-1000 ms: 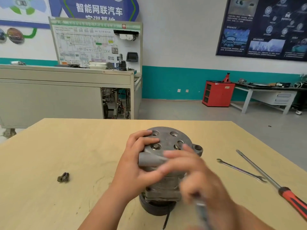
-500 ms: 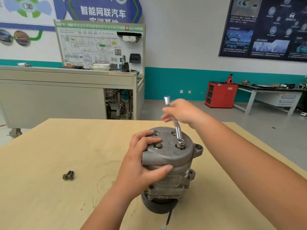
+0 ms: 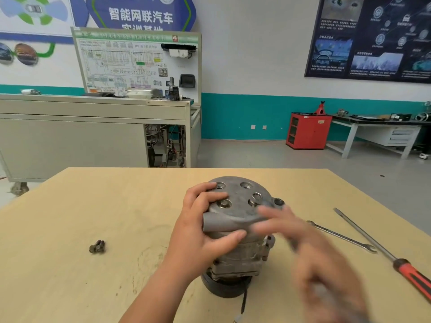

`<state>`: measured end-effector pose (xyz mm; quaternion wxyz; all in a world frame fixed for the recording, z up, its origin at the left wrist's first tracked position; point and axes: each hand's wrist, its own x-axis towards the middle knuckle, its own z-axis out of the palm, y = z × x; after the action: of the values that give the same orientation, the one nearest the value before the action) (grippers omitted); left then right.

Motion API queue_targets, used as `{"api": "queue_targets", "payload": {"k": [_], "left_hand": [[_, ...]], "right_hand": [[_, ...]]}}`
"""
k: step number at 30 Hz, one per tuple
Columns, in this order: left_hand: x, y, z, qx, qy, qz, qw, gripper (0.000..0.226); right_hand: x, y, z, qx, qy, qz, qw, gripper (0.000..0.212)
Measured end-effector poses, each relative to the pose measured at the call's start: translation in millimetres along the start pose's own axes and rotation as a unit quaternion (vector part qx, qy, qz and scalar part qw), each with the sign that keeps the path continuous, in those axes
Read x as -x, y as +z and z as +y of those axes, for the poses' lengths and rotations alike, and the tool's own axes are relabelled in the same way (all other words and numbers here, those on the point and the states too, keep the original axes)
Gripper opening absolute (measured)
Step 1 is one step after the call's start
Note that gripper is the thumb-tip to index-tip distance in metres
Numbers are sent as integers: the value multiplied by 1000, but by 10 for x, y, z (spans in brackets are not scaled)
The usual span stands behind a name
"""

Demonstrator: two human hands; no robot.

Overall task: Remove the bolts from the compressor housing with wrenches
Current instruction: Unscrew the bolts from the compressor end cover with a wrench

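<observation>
Grey compressor housing (image 3: 238, 220) stands mid-table, gripped by the left hand (image 3: 205, 231); two bolts (image 3: 96, 246) lie out toward the left edge, others seemingly not yet removed, and whether the blurred right hand (image 3: 310, 248) holds anything cannot be told.

The right hand (image 3: 303, 250) is smeared by motion, so how its fingers lie and whether they hold anything cannot be told. The left hand (image 3: 200, 231) grips the compressor housing (image 3: 240, 206) and hides its left flank. The screwdriver (image 3: 411, 277) handle is cut off by the right edge. The dark pieces (image 3: 97, 246) on the bench (image 3: 70, 217) are too small to identify.
</observation>
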<state>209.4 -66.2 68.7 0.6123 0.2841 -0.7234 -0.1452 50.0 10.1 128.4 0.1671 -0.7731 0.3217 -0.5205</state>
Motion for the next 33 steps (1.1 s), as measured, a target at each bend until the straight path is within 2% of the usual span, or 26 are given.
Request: {"api": "queue_targets", "payload": {"k": [1,2,4,6,7,8,10,12,16,19,21,23,24,25,26,27,29,30,32,33], "left_hand": [[-33,-16,5,-13,-16,-2,1000,55],[-55,28,3,-16,-47,-6,999,55],[-70,58,79,-34,-58,-29,997,56],[-70,40,98,-18,-60,-28,998,56],[-75,14,99,-13,-66,-28,997,56],[-74,8,88,-13,-68,-23,997,56],[-65,11,101,-12,-75,-18,997,56],[-51,-6,76,-11,-74,-22,997,55],[-70,17,115,-21,-69,-27,997,53],[-75,66,95,-50,-59,-32,997,53],[-64,49,64,-60,-57,-33,996,50],[-153,109,195,-56,-51,-26,997,34],[-191,127,221,-12,-26,3,1000,22],[-234,218,325,66,5,65,996,16],[-236,303,389,134,6,143,981,20],[-194,349,414,175,18,154,972,23],[-97,287,300,111,30,55,992,25],[-78,258,222,53,2,18,998,29],[-43,84,47,-42,-43,-24,998,50],[-59,73,59,-47,-58,-22,997,54]], "right_hand": [[42,-111,39,-162,74,92,980,43],[72,-207,89,-266,91,190,941,56],[29,-394,283,-358,121,326,867,57],[-218,-542,591,-382,210,388,812,36],[-430,-604,714,-340,264,383,817,22],[-615,-630,851,-259,315,352,842,13],[-1011,-613,1081,-82,362,228,900,21],[-1356,-456,1161,47,354,82,930,27],[-1875,33,920,187,290,-168,924,32],[-1978,378,573,310,170,-290,889,32],[-1870,565,309,377,62,-312,870,34],[-1514,660,42,361,-12,-318,877,30],[-1271,656,-77,337,-47,-305,889,25],[-1016,609,-167,307,-82,-279,906,18],[-811,540,-235,280,-121,-255,917,12],[-630,425,-249,259,-133,-231,928,10],[-317,153,-181,229,-84,-223,944,15],[-187,24,-137,258,-83,-206,940,23],[40,-249,-74,268,-122,-104,950,28],[120,-382,-54,250,-120,-70,958,22]]}}
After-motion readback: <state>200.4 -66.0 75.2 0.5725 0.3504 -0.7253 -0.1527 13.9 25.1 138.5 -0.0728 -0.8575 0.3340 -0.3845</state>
